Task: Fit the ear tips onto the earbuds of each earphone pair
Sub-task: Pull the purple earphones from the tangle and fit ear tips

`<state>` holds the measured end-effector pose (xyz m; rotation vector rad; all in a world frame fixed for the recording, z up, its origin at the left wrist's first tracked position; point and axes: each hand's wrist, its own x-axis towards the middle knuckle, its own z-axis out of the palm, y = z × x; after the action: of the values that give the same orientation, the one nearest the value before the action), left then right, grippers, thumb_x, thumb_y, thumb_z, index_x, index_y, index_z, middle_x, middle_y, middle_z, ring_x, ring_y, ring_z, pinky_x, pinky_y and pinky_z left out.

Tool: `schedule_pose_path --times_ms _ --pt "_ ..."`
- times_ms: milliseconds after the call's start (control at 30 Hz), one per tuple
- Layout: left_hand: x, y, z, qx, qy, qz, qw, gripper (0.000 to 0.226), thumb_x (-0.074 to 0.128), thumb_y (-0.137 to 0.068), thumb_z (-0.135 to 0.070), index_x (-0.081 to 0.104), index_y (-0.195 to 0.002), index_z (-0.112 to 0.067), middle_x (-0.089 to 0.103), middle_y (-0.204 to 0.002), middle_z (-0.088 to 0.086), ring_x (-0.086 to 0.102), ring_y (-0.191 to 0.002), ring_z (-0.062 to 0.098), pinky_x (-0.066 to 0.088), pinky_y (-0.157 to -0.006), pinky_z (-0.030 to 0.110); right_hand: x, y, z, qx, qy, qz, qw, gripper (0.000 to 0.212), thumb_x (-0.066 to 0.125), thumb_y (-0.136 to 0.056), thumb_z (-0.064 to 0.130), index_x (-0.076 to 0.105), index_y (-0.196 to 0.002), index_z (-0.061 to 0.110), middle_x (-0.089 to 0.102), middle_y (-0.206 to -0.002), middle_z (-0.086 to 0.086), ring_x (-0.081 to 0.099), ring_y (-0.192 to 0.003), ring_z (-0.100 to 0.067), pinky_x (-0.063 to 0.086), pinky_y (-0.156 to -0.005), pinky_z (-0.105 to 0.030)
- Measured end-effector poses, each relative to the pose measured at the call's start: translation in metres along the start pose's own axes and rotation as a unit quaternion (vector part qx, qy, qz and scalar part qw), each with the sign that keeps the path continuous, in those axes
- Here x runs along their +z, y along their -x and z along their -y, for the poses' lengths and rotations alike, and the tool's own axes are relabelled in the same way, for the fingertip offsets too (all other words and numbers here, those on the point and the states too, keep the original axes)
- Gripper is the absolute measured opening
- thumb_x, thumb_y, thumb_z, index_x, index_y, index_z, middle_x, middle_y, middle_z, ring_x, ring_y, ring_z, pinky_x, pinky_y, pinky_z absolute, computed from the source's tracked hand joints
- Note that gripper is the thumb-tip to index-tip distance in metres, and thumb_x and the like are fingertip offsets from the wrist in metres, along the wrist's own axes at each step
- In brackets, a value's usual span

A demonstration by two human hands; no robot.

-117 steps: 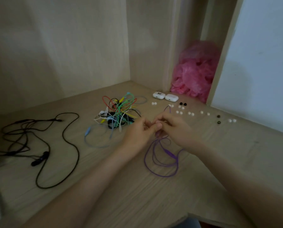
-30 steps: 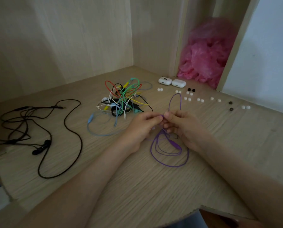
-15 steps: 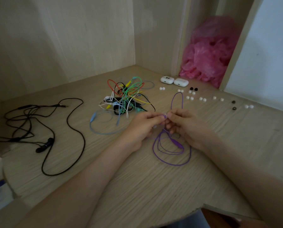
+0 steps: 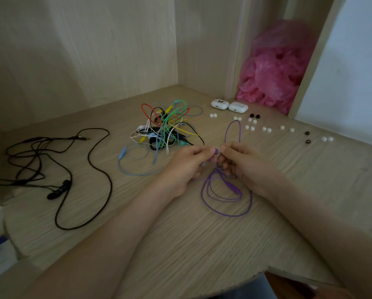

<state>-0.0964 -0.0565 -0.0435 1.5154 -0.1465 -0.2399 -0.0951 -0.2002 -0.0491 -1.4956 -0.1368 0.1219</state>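
Note:
My left hand (image 4: 188,167) and my right hand (image 4: 243,164) meet fingertip to fingertip over the wooden desk (image 4: 202,244), pinching a purple earbud (image 4: 217,151) between them. Its purple cable (image 4: 226,199) loops on the desk below my hands, and one loop (image 4: 232,130) rises behind them. Whether an ear tip sits on the bud is hidden by my fingers. Several white ear tips (image 4: 250,127) and a few black ear tips (image 4: 254,115) lie in a row at the back right.
A tangle of coloured earphones (image 4: 166,128) lies behind my left hand, with a pale blue cable (image 4: 133,167) trailing out. Black earphones (image 4: 57,169) sprawl at the left. Two white earbud cases (image 4: 229,105) and a pink plastic bag (image 4: 275,70) sit at the back.
My hands stay together on the purple earbud with only small finger shifts. The camera has tilted slightly; compared with the oldest frame, a purple loop now stands up behind my hands.

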Motion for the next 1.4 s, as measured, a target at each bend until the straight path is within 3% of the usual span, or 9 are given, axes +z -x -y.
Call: schedule_pose_path --times_ms 133,500,900,1167,1400 --pt "0.0 0.0 0.0 -0.002 0.001 -0.004 1.0 0.014 0.052 -0.095 -0.014 0.064 -0.088 -0.012 0.05 -0.068 0.0 0.024 -0.032 -0.001 0.019 -0.033 0.011 0.0 0.0 0.0 -0.004 0.012 0.004 1.0 0.019 0.045 -0.097 0.012 0.056 -0.084 0.004 0.053 -0.07 -0.006 0.046 -0.052 -0.006 0.039 -0.044 -0.017" --pt "0.0 -0.002 0.002 -0.007 -0.02 -0.024 0.999 0.026 0.055 -0.093 -0.013 0.056 -0.068 -0.011 0.04 -0.06 0.002 0.024 -0.03 -0.001 0.018 -0.032 0.012 0.003 0.004 -0.004 -0.026 0.06 -0.021 0.998 0.016 0.048 -0.096 0.013 0.056 -0.083 0.007 0.048 -0.066 -0.006 0.04 -0.048 -0.009 0.031 -0.038 -0.015" --pt "0.002 0.003 0.001 0.008 -0.042 -0.03 0.999 0.014 0.056 -0.092 -0.012 0.06 -0.079 -0.011 0.052 -0.064 -0.001 0.037 -0.031 -0.004 0.023 -0.033 0.01 0.01 0.005 -0.004 -0.038 0.076 -0.074 0.994 0.019 0.048 -0.096 0.01 0.054 -0.078 0.011 0.05 -0.061 -0.006 0.042 -0.039 -0.006 0.03 -0.034 -0.014" --pt "0.002 0.005 -0.002 0.002 -0.039 -0.032 0.999 0.021 0.053 -0.094 -0.012 0.057 -0.074 -0.015 0.046 -0.039 -0.014 0.031 -0.029 -0.002 0.02 -0.033 0.011 0.011 0.009 -0.004 -0.05 0.065 -0.058 0.995 0.014 0.046 -0.097 0.009 0.054 -0.085 0.007 0.048 -0.061 -0.004 0.042 -0.041 -0.004 0.032 -0.037 -0.013" --pt "0.004 0.004 0.0 -0.005 -0.042 -0.051 0.998 0.019 0.055 -0.093 -0.011 0.055 -0.074 -0.014 0.042 -0.06 -0.002 0.031 -0.03 -0.001 0.02 -0.033 0.011 0.012 0.009 -0.006 -0.048 0.092 -0.055 0.993 0.019 0.046 -0.096 0.008 0.055 -0.08 0.013 0.05 -0.063 -0.002 0.043 -0.044 -0.005 0.035 -0.04 -0.015"
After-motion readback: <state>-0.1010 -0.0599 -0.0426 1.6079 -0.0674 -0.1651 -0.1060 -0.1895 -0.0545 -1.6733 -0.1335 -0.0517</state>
